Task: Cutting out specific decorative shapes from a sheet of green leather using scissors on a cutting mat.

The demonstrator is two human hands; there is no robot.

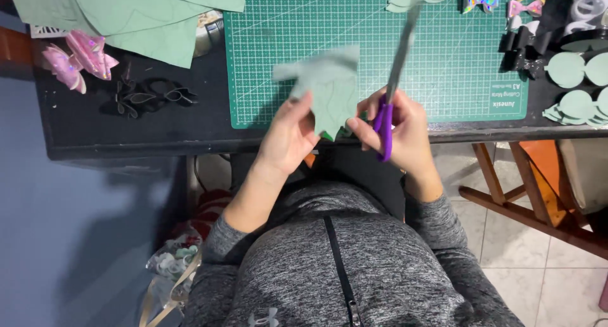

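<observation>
Head view, frame centre: left hand (288, 137) pinches a pale green felt sheet (329, 86); right hand (396, 127) is clamped on purple-handled scissors (389, 86) above the green gridded cutting mat (456, 61).

Grey heathered zip-up, sleeves pushed up

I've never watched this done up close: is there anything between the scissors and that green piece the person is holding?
Nothing visible. The left hand holds the pale green sheet up over the cutting mat. The right hand holds the purple-handled scissors right beside the sheet's edge, blades pointing away. Whether the blades touch the sheet is blurred.
</observation>
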